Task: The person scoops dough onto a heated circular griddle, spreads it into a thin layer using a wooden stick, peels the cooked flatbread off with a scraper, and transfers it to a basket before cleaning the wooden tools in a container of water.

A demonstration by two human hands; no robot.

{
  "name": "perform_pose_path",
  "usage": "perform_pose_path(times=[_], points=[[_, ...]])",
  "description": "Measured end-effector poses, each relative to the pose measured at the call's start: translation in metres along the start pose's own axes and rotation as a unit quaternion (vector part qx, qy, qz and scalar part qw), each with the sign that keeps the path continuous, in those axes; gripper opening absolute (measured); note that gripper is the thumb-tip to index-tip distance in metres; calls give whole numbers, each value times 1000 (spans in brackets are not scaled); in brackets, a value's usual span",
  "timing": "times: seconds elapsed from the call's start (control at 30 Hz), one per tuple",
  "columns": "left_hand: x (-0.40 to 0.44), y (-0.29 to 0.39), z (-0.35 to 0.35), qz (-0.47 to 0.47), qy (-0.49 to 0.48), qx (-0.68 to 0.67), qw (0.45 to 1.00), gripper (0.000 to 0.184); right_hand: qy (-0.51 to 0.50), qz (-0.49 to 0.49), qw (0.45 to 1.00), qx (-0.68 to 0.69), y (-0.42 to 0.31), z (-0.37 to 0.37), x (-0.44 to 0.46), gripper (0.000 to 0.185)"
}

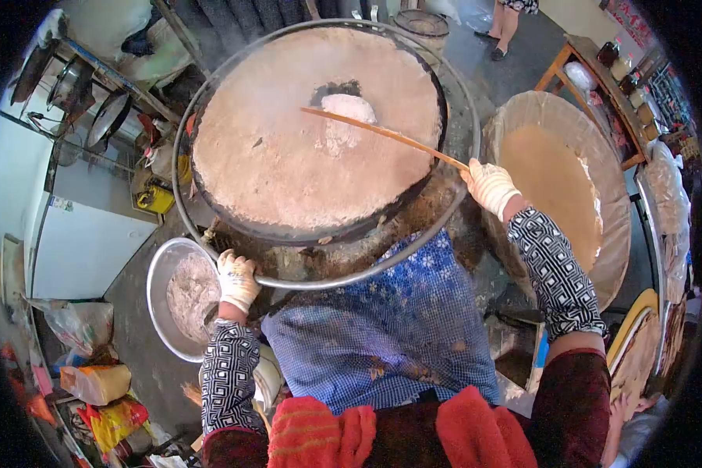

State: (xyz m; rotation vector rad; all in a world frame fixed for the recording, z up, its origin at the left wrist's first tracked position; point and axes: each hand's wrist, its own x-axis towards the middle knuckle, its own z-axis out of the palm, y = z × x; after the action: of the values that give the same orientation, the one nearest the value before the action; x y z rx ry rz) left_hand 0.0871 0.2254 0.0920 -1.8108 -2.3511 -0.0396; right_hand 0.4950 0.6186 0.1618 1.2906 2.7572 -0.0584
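My right hand (pixel 491 187), in a pale glove, is closed around the end of a long, thin wooden spreading stick (pixel 390 135). The stick reaches across a large round griddle (pixel 442 117) covered with a brownish layer of batter (pixel 288 179). Its far part lies over a pale lump of dough (pixel 349 109) near a dark bare patch. My left hand (pixel 238 281), also gloved, is curled over the metal ring (pixel 327 282) around the griddle, at its near left. Beside that hand is a metal basin (pixel 157 292) holding more pinkish dough (pixel 193 292).
A wide, cloth-lined round container (pixel 616 195) holding a tan layer stands at right. Another person's hand (pixel 620 409) is by stacked flat sheets (pixel 636 355) at lower right. Pots (pixel 70 82) hang at upper left; bags (pixel 97 382) lie at lower left. A person's legs (pixel 507 27) show behind.
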Motion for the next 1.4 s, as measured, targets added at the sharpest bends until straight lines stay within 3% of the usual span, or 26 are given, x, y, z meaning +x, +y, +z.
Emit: perform_pose_path(times=[0.1, 0.17, 0.23, 0.3, 0.33, 0.37, 0.4, 0.43, 0.47, 0.5, 0.6, 0.7, 0.77, 0.83, 0.97, 1.03, 1.1, 1.17, 1.23, 1.27, 1.3, 1.33, 1.37, 1.4], points=[[5, -24, 3, -14, -22, 23, 999, 11, 29, -11, 999, -42, -19, -20, 20, 40], [11, -37, 1, -21, -83, 34, 996, 10, -119, 48, 991, -26, -43, -47, 20, 40], [17, -47, 1, -31, -116, 47, 992, 11, -110, -71, 991, -21, -62, -42, 2, 37], [20, -59, 3, -27, -142, 69, 987, 13, -11, -123, 978, 166, -88, -7, -24, 33], [23, -61, 1, -23, -150, 77, 985, 13, 52, -126, 944, 301, -100, 15, -41, 33], [22, -65, 4, -25, -148, 76, 986, 13, 51, -102, 900, 421, -114, 21, -57, 35], [20, -70, 10, -10, -130, 62, 989, 12, -62, -11, 830, 554, -135, -21, -81, 42], [19, -73, 13, 4, -113, 49, 992, 11, -173, 80, 724, 663, -147, -44, -98, 50], [20, -70, 9, 2, -111, 47, 993, 11, -167, 74, 692, 699, -148, -42, -110, 55], [20, -64, 2, 0, -109, 55, 993, 9, -167, 74, 694, 696, -149, -36, -121, 55], [17, -49, 5, -7, -81, 71, 994, 7, -42, 128, 567, 813, -144, -2, -136, 48], [3, -35, 28, -62, -65, 56, 994, 9, -90, 158, 535, 825, -152, 3, -136, 48], [1, 10, 5, 6, 0, 69, 998, 13, -106, 148, 528, 830, -157, -1, -127, 50], [-4, 54, 11, -21, 91, 22, 995, 17, -111, 125, 526, 834, -163, -8, -116, 52], [13, 163, -46, -125, -79, -129, 981, 26, -145, 147, 506, 837, -174, -1, -92, 48], [21, 202, -48, -70, -135, -202, 967, 44, -139, 145, 507, 838, -183, 2, -83, 47], [14, 244, -43, -16, 86, -288, 954, 57, -171, 160, 475, 848, -188, -5, -75, 45], [3, 252, -71, 24, 94, -318, 943, 64, -159, 152, 463, 859, -179, -12, -71, 42], [12, 204, -129, 26, 117, -307, 944, 56, -137, 137, 422, 886, -175, -17, -70, 37], [20, 163, -152, 24, 83, -287, 954, 41, -120, 145, 418, 888, -180, -18, -72, 38], [14, 131, -131, -35, 243, -251, 936, 36, -126, 146, 417, 888, -184, -14, -72, 38], [11, 93, -114, -98, 270, -220, 932, 33, -111, 157, 410, 892, -188, -9, -70, 38], [4, 51, -105, -161, 204, -191, 947, 39, -96, 166, 403, 895, -192, -6, -67, 38], [-6, 14, -85, -157, 195, -101, 963, 45, -108, 182, 439, 873, -198, -5, -65, 38]])
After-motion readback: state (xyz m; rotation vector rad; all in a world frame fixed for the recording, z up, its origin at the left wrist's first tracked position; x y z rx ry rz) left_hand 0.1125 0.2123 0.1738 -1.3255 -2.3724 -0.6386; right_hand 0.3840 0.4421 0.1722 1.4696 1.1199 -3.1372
